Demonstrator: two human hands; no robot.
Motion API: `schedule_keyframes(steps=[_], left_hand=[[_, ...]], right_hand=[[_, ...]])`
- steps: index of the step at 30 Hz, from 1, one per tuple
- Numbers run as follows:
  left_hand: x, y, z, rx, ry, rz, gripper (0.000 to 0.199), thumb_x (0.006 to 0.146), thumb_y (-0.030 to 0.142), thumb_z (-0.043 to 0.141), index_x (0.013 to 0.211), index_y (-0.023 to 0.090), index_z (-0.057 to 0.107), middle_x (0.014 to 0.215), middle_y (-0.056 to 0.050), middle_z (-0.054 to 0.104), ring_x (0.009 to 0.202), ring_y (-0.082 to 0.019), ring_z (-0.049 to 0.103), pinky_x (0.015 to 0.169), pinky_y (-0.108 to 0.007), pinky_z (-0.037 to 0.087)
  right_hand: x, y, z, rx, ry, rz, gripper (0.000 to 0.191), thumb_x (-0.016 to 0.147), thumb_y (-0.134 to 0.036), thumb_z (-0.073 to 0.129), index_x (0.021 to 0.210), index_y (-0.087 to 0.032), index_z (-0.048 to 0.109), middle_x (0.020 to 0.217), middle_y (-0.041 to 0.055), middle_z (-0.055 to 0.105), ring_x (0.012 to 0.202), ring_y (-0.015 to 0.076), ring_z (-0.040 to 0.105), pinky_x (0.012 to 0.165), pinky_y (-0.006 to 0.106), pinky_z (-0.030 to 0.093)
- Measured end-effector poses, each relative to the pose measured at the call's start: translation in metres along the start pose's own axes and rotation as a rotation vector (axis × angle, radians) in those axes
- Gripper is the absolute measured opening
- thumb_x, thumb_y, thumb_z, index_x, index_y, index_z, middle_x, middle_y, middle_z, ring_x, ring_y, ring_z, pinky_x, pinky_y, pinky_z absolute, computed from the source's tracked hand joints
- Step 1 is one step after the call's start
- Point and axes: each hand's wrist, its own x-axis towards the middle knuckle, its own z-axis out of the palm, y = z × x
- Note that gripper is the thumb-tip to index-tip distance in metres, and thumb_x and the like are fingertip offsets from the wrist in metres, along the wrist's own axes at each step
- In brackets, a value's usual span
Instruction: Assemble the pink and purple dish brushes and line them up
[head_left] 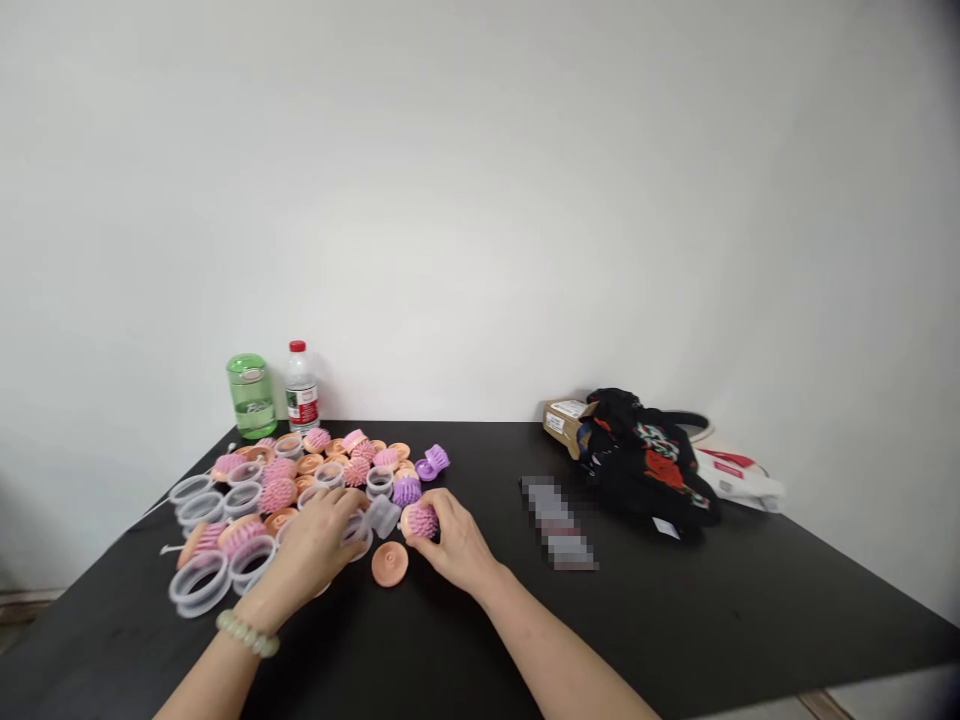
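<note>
My right hand (456, 545) pinches a pink bristled scalp brush head (421, 521) between thumb and fingers, just above the table. My left hand (319, 535) reaches over the pile, its thumb and fingers closed around a clear plastic ring (363, 540), partly hidden by the hand. Between the hands a round peach-coloured disc (390, 564) lies on the table. Beside it a clear plastic piece (383, 516) leans at a tilt. Behind my right hand sit a purple bristled head (406, 490) and a purple piece (433, 462).
Several clear rings (201, 584), pink bristled heads (278, 494) and peach discs (309, 464) spread across the left of the black table (675, 620). A green jar (253, 395) and a red-capped bottle (302, 390) stand behind. Right lie a blurred flat item (559, 525), dark cloth (652, 470) and a cardboard box (564, 424).
</note>
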Motion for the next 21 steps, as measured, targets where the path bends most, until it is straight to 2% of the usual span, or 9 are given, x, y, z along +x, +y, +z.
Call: schedule_keyframes(steps=[3,6,8,11,14,18,21], left_hand=[[0.003,-0.006,0.005,-0.008,0.03,-0.058,0.029,0.076,0.021,0.066,0.103,0.024,0.057,0.106,-0.005,0.069,0.102,-0.029,0.063,0.083,-0.04,0.047],[0.003,-0.007,0.008,-0.048,0.138,-0.088,0.025,0.08,0.036,0.067,0.1,0.025,0.055,0.101,-0.003,0.071,0.092,-0.027,0.067,0.073,-0.035,0.049],[0.002,-0.004,0.008,-0.093,0.234,-0.044,0.026,0.083,0.047,0.065,0.097,0.026,0.057,0.095,-0.002,0.07,0.086,-0.025,0.067,0.069,-0.033,0.049],[0.001,0.006,0.005,-0.218,0.322,0.094,0.026,0.086,0.051,0.06,0.094,0.026,0.06,0.097,-0.003,0.068,0.092,-0.024,0.066,0.077,-0.034,0.051],[0.0,0.016,0.004,-0.363,0.275,0.109,0.024,0.085,0.047,0.063,0.096,0.026,0.061,0.102,-0.003,0.067,0.096,-0.024,0.064,0.083,-0.036,0.051],[0.0,0.023,0.011,-0.616,0.168,0.02,0.029,0.084,0.047,0.064,0.097,0.023,0.054,0.093,-0.002,0.065,0.082,-0.021,0.064,0.073,-0.034,0.053],[0.001,0.025,0.017,-0.672,0.166,0.021,0.037,0.079,0.054,0.066,0.092,0.023,0.05,0.084,-0.001,0.061,0.072,-0.018,0.061,0.063,-0.03,0.051]], right_hand=[[0.001,0.002,-0.004,0.044,0.09,0.074,0.036,0.076,-0.022,0.069,0.106,-0.023,0.05,0.103,0.0048,0.06,0.092,0.0223,0.063,0.081,0.035,0.053],[0.001,0.004,-0.006,0.123,0.165,0.111,0.039,0.077,-0.024,0.069,0.11,-0.023,0.049,0.105,0.0056,0.061,0.096,0.0224,0.063,0.084,0.036,0.053],[0.001,0.005,-0.005,0.174,0.185,0.118,0.039,0.078,-0.026,0.068,0.113,-0.022,0.05,0.105,0.0057,0.061,0.095,0.0217,0.064,0.084,0.035,0.054],[0.0,0.005,-0.004,0.263,0.207,0.121,0.041,0.078,-0.027,0.068,0.115,-0.022,0.051,0.107,0.0058,0.061,0.096,0.0211,0.064,0.084,0.034,0.054],[0.0,0.001,-0.004,0.349,0.231,0.13,0.041,0.079,-0.027,0.069,0.116,-0.023,0.051,0.107,0.0056,0.061,0.095,0.0202,0.064,0.081,0.032,0.056],[-0.001,-0.01,-0.007,0.539,0.262,0.109,0.039,0.082,-0.034,0.067,0.116,-0.023,0.049,0.102,0.0054,0.062,0.088,0.0187,0.065,0.077,0.031,0.057],[-0.003,-0.022,-0.01,0.622,0.267,0.053,0.041,0.084,-0.043,0.066,0.117,-0.023,0.049,0.1,0.0054,0.062,0.086,0.0187,0.065,0.076,0.031,0.056]])
